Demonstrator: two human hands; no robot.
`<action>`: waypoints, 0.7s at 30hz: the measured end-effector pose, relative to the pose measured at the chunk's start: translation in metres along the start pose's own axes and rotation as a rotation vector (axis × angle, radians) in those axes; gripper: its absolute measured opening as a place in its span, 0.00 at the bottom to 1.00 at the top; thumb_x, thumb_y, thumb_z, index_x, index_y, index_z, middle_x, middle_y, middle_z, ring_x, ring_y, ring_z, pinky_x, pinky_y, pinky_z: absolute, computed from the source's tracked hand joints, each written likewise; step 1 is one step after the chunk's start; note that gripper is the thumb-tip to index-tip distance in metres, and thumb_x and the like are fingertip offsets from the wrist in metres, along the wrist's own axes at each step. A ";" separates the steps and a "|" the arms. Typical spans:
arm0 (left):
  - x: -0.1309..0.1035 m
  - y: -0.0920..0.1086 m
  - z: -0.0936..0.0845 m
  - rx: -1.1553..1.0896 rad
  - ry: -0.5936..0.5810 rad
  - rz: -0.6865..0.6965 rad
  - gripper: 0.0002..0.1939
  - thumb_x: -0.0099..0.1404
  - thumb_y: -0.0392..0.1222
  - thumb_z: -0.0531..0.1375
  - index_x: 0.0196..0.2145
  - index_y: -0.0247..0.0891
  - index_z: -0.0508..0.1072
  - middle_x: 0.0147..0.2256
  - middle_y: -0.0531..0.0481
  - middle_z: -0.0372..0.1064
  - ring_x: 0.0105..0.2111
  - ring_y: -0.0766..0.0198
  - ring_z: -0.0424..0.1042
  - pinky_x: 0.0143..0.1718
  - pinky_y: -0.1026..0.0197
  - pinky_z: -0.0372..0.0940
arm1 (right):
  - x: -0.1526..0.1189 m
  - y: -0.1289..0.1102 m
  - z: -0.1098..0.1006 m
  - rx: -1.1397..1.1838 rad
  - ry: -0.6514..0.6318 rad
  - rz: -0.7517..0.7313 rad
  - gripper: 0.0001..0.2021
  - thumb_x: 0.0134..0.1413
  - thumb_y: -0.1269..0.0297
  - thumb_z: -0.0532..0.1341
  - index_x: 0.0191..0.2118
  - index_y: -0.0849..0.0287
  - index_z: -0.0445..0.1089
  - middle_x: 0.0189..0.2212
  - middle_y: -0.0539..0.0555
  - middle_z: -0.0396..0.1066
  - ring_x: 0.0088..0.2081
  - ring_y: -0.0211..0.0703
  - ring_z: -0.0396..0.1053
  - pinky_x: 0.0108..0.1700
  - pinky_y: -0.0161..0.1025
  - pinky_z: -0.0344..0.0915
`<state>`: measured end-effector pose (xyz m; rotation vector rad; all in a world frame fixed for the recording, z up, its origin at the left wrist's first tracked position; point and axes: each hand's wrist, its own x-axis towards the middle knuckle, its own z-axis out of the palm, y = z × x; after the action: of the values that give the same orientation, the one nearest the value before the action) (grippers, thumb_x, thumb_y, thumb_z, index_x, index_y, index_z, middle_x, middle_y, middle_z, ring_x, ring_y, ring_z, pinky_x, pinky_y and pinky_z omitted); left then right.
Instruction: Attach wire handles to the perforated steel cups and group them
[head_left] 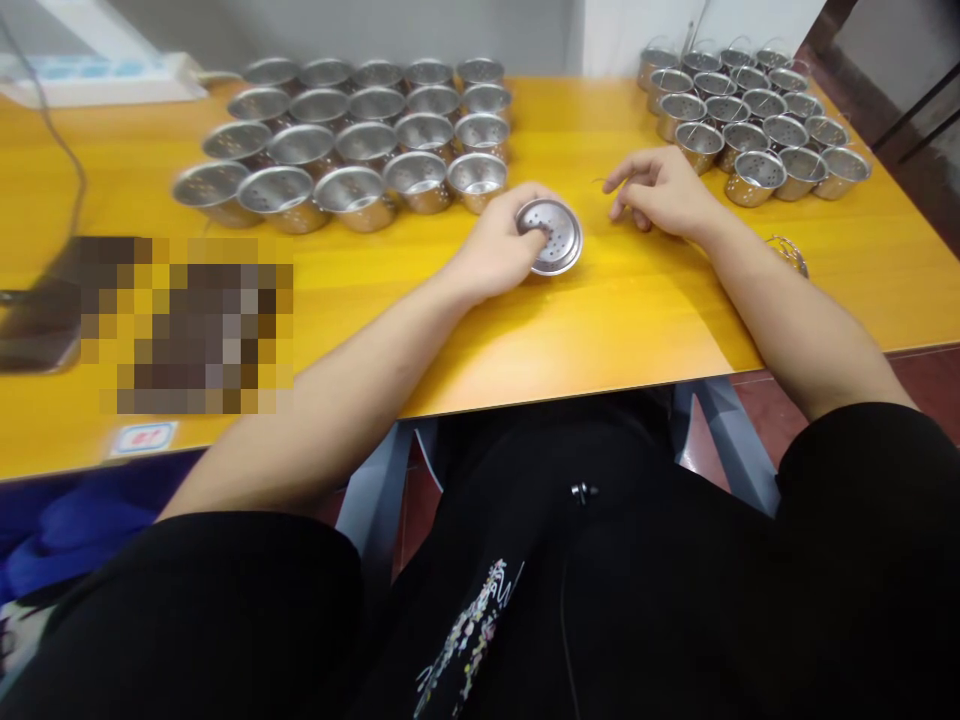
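Grey wall (pixel 390 30) backs a yellow table (pixel 570 340), with a blurred white power strip (pixel 176 85) at the far left. Below that lie a dark flat object (pixel 37 335) and a small label (pixel 142 438) at the table edge. Next come perforated metal cups (pixel 354 195) in four rows of five, mouths up, their holed insides showing. Just beside their front corner, the left hand (pixel 506 240) grasps another metal cup (pixel 555 238) above the table, thumb pressed on its perforated round face. Farther right, the right hand (pixel 652 190) hovers with bent fingers; a thin line shows at its fingertips, but I cannot tell whether it grips anything. Past it, cups with wire handles (pixel 756 178) stand upright in close rows, insides perforated too. Thin wire loops (pixel 791 255) lie beside the right forearm.
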<state>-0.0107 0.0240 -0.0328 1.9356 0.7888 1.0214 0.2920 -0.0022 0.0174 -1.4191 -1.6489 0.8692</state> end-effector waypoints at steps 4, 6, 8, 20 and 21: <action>-0.001 0.003 0.001 0.009 0.006 -0.022 0.18 0.61 0.41 0.70 0.49 0.52 0.84 0.53 0.45 0.90 0.60 0.36 0.88 0.75 0.27 0.82 | -0.001 -0.001 0.000 0.019 -0.007 -0.008 0.11 0.56 0.62 0.81 0.35 0.46 0.80 0.32 0.47 0.87 0.24 0.45 0.66 0.29 0.45 0.69; -0.001 0.007 0.002 0.004 0.014 -0.033 0.19 0.59 0.38 0.69 0.49 0.50 0.84 0.52 0.45 0.90 0.59 0.37 0.88 0.75 0.27 0.82 | -0.001 -0.002 0.001 0.020 -0.012 -0.008 0.12 0.56 0.62 0.82 0.35 0.46 0.79 0.31 0.47 0.86 0.24 0.45 0.66 0.29 0.45 0.68; -0.001 0.009 0.003 -0.003 0.016 -0.040 0.20 0.58 0.37 0.68 0.48 0.49 0.84 0.52 0.45 0.90 0.59 0.37 0.88 0.75 0.27 0.82 | -0.001 -0.004 0.002 0.003 -0.011 0.001 0.12 0.55 0.62 0.82 0.35 0.46 0.79 0.31 0.48 0.86 0.24 0.46 0.66 0.28 0.45 0.67; 0.001 0.006 0.001 -0.002 0.001 -0.036 0.21 0.55 0.37 0.68 0.47 0.51 0.84 0.52 0.47 0.90 0.60 0.38 0.88 0.76 0.29 0.82 | -0.002 -0.004 0.003 -0.025 -0.029 0.002 0.06 0.52 0.60 0.78 0.35 0.43 0.82 0.33 0.48 0.87 0.26 0.47 0.66 0.32 0.46 0.68; 0.001 0.006 0.001 -0.003 0.004 -0.036 0.21 0.55 0.37 0.68 0.47 0.52 0.84 0.52 0.47 0.90 0.60 0.38 0.88 0.76 0.29 0.82 | -0.003 -0.004 0.002 -0.023 -0.030 -0.002 0.05 0.52 0.60 0.77 0.35 0.43 0.83 0.33 0.48 0.87 0.26 0.47 0.66 0.32 0.47 0.68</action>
<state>-0.0088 0.0215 -0.0277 1.9111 0.8205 1.0045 0.2883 -0.0053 0.0192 -1.4265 -1.6878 0.8770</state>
